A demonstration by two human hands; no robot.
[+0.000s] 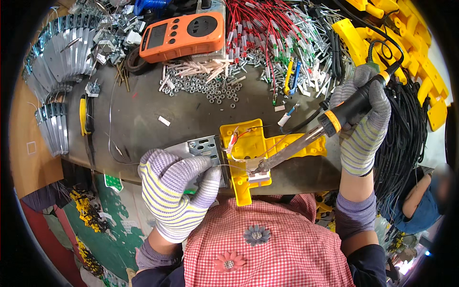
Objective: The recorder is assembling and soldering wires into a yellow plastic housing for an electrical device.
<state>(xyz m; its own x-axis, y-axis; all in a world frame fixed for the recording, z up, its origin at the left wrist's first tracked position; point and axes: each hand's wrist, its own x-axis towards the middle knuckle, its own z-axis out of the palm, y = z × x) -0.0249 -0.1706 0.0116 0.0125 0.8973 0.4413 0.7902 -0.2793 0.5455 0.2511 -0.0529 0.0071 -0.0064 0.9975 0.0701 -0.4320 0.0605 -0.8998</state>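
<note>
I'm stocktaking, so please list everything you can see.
Table: one, dark grey, centre
Casing: one, yellow, table's front edge
Soldering iron: one, black and grey, over casing
Thin wire: one, silver, front centre
Bracket: one, silver, left of casing
Multimeter: one, orange, back left
Tape roll: one, dark, beside multimeter
Nuts: many, silver, in front of multimeter
Leads: many, red, back centre
Flat strips: many, silver, far left
Small metal parts: many, silver, left of multimeter
Loose parts: many, yellow, back right
Cables: many, black, right
Long tool: one, yellow and black, left
Co-worker: one, blue top, far right
Apron: one, red-white check, bottom
Left hand: one, striped glove, pinching thin wire
Right hand: one, striped glove, gripping soldering iron
</note>
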